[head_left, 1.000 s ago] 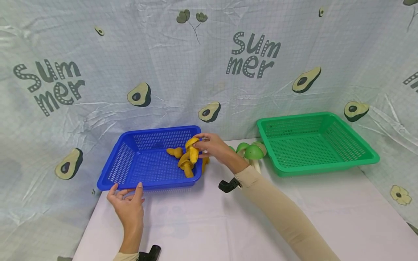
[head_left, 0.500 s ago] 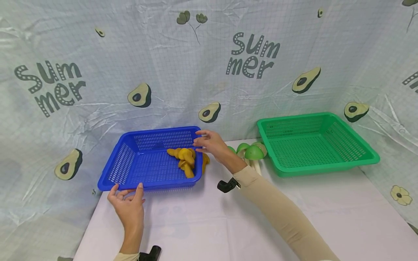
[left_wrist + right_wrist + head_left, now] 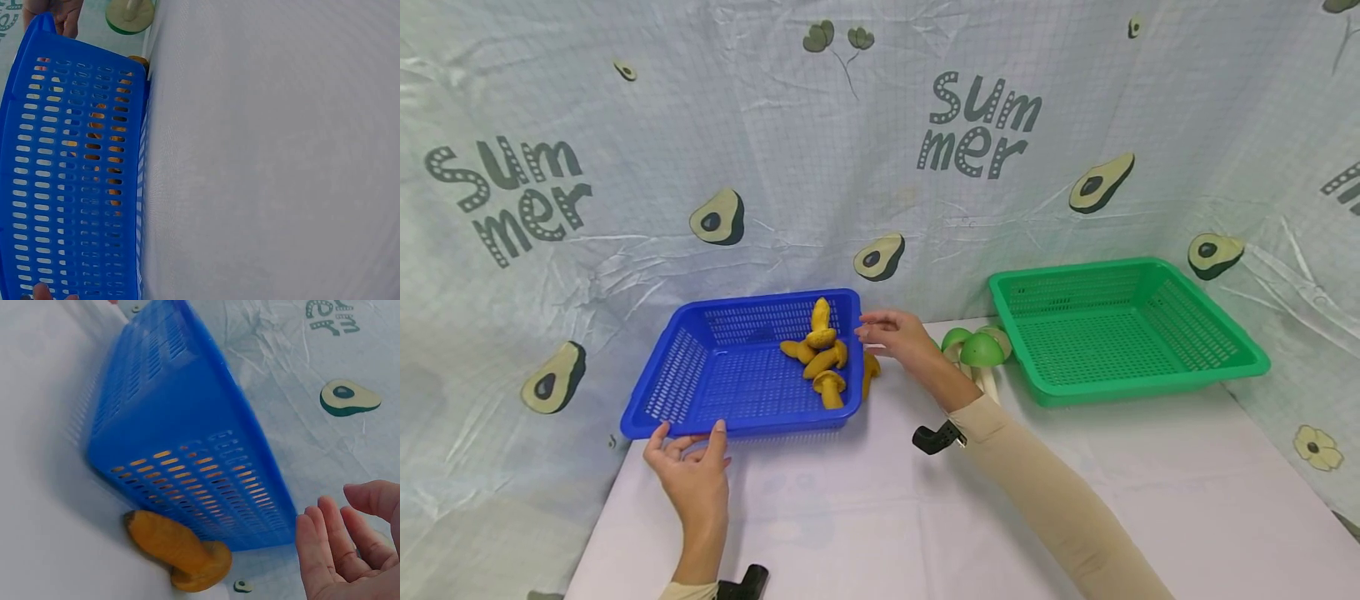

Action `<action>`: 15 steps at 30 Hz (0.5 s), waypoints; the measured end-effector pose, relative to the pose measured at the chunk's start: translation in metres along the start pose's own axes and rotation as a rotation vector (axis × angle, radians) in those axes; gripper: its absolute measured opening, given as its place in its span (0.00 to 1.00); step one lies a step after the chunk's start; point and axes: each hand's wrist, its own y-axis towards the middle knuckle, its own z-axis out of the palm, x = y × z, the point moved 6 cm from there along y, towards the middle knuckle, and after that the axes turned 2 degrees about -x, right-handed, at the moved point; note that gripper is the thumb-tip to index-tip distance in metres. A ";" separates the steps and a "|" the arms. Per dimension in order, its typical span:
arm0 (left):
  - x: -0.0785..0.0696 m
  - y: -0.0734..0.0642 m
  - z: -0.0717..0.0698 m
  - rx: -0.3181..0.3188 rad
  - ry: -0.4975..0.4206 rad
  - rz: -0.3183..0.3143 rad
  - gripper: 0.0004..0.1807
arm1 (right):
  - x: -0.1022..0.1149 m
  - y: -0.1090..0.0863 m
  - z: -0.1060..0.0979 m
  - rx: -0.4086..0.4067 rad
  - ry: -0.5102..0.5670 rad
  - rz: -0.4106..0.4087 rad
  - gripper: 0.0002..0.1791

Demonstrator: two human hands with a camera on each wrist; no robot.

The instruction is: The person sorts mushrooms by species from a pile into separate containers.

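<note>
Several yellow toy mushrooms [image 3: 830, 392] lie in the right end of the blue basket [image 3: 737, 383], one leaning at its back wall. My left hand [image 3: 692, 475] has its thumb and fingertips at the basket's front rim; only fingertips [image 3: 41, 291] show in the left wrist view. Just outside the right rim, my right hand [image 3: 901, 337] is empty, its fingers loosely extended and thumb apart. Another yellow mushroom [image 3: 169, 540] lies on the table against the basket's outer right wall, below my right hand.
Several green-capped mushrooms [image 3: 982, 350] with white stems sit between the baskets, partly behind my right wrist. A green basket [image 3: 1120, 333] with nothing in it stands at the right. A printed cloth [image 3: 790, 183] hangs behind the white table [image 3: 865, 517].
My right hand has let go of a yellow mushroom over the blue basket and drawn right, outside the rim. The mushrooms there have shifted apart. My left hand has stayed at the rim.
</note>
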 end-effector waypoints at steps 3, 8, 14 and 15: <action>0.000 0.000 -0.001 -0.001 -0.007 -0.002 0.45 | -0.006 -0.001 -0.003 0.001 -0.020 0.000 0.22; 0.001 0.001 0.000 0.006 -0.021 -0.003 0.45 | -0.015 -0.002 -0.009 0.011 -0.058 -0.030 0.22; 0.001 0.001 0.000 0.004 -0.029 0.003 0.45 | -0.025 -0.004 -0.015 0.007 -0.133 -0.068 0.26; 0.001 0.001 -0.001 0.004 -0.030 0.004 0.45 | -0.027 -0.004 -0.015 0.006 -0.137 -0.071 0.26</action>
